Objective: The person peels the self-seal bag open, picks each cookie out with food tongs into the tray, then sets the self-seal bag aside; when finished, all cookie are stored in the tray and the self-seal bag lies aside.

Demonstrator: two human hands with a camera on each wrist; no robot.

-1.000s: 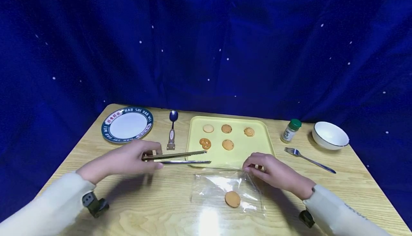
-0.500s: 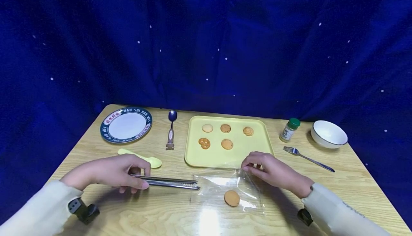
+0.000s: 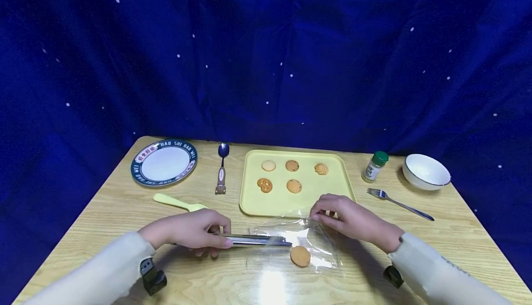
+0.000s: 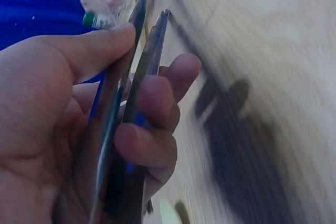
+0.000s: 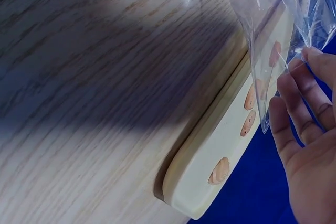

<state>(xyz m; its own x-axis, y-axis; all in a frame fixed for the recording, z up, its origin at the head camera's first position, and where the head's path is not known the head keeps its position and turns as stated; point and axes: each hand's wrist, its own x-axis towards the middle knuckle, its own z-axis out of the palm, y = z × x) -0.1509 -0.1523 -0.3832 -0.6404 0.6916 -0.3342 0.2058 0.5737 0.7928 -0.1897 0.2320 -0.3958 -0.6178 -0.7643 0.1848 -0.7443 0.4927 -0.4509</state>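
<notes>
My left hand grips metal tongs, its thumb on one arm and curled fingers on the other. The tongs' serrated tips overlap the left part of a clear plastic bag, close to a round brown cookie in it. Whether the tips are inside the bag or over it, I cannot tell. My right hand pinches the bag's upper corner, seen also in the right wrist view as thumb and finger on the clear film. Beyond the bag lies a yellow tray with several cookies and a pretzel-shaped one.
A pale yellow spoon lies just behind my left hand. Farther back are a blue-rimmed plate and a spoon with a brown handle. On the right stand a green-capped seasoning jar and a white bowl, with a fork in front.
My left hand brought the tongs nearer, away from the tray, then rightward to the bag; their arms are closer together than at first. The yellow spoon came into sight. My right hand stays nearly still.
</notes>
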